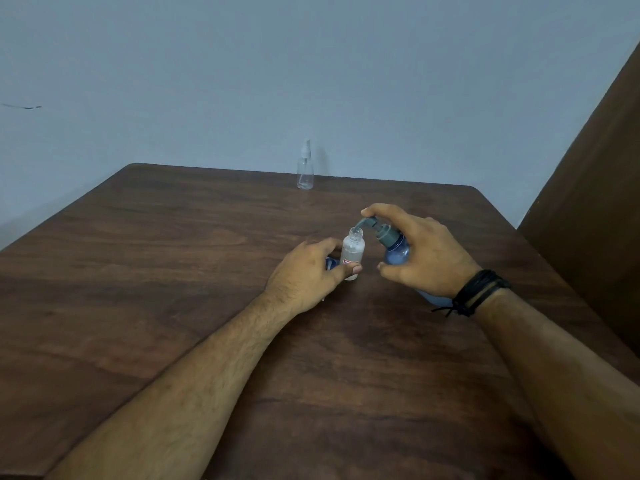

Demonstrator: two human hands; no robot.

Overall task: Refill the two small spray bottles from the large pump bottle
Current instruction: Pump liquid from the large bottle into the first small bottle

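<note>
Blue pump bottle [397,255] spout over open spray bottle [353,252]

Open small spray bottle [352,252], clear, labelled, upright in left-hand grip | blue pump bottle [396,252], grey spout over its mouth, tilted under right hand | capped clear spray bottle [305,167], upright, well beyond both hands

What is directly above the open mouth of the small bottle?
The grey nozzle of the pump bottle is above the small bottle. The right hand covers the pump top.
</note>
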